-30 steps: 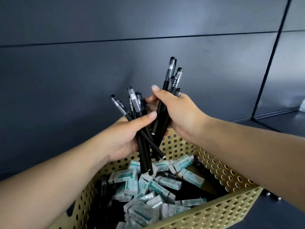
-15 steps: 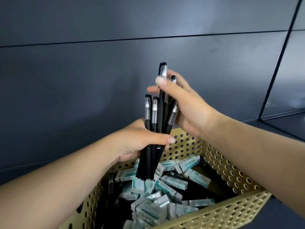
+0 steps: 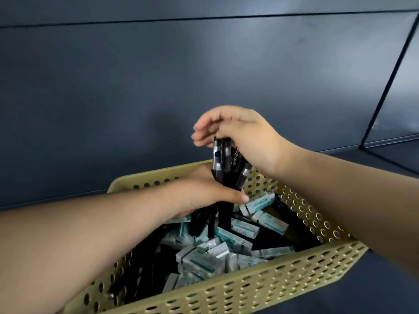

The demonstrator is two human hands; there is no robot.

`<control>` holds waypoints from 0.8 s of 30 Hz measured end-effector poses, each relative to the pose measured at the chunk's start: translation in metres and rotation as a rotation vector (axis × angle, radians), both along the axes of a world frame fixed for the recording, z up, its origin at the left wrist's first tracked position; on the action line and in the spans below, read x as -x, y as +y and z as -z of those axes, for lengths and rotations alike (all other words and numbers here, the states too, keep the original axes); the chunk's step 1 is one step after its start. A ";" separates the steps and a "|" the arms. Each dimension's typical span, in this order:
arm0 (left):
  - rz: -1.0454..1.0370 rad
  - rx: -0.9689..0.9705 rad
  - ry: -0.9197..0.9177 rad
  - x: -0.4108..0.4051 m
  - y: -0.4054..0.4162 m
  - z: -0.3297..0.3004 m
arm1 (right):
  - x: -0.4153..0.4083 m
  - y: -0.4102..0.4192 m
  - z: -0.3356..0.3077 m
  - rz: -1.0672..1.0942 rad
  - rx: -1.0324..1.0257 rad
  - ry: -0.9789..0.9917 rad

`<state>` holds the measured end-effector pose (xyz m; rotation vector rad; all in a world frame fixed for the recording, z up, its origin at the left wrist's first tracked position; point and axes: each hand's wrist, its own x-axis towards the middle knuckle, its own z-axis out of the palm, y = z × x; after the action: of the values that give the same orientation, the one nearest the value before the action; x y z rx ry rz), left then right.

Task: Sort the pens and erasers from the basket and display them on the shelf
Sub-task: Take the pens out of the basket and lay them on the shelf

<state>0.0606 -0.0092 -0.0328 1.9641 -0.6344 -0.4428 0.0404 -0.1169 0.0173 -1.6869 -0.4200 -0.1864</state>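
Observation:
A bundle of several black pens (image 3: 224, 175) stands upright over the gold perforated basket (image 3: 267, 284). My left hand (image 3: 204, 193) grips the bundle around its middle, thumb across the front. My right hand (image 3: 238, 134) rests on the pens' top ends from above, fingers relaxed and spread to the left. The pens' lower tips touch the pile of white and teal erasers (image 3: 204, 259) inside the basket. More black pens (image 3: 145, 268) lie in the basket's left side, partly hidden under my left forearm.
The basket stands on a dark blue shelf (image 3: 385, 282) with a dark back panel (image 3: 158, 87) close behind it. A thin vertical divider (image 3: 385, 87) separates the neighbouring bay at the right.
Both hands have come down with the pens toward the basket. The spread pens are gathered into one upright bundle in my left hand, and my right hand has shifted onto their tops.

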 end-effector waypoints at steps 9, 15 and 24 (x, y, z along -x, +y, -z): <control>-0.235 0.229 -0.114 -0.002 -0.005 -0.012 | 0.005 -0.008 -0.013 0.061 -0.026 -0.154; -0.236 0.195 -0.108 0.001 -0.005 -0.004 | 0.001 -0.004 -0.003 0.124 0.259 -0.119; -0.272 0.377 -0.304 0.004 -0.007 -0.001 | 0.011 0.005 -0.005 0.226 0.513 -0.303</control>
<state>0.0567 -0.0161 -0.0321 1.7304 -0.5786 0.1404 0.0296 -0.1119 0.0224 -2.2221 -0.5318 -0.5422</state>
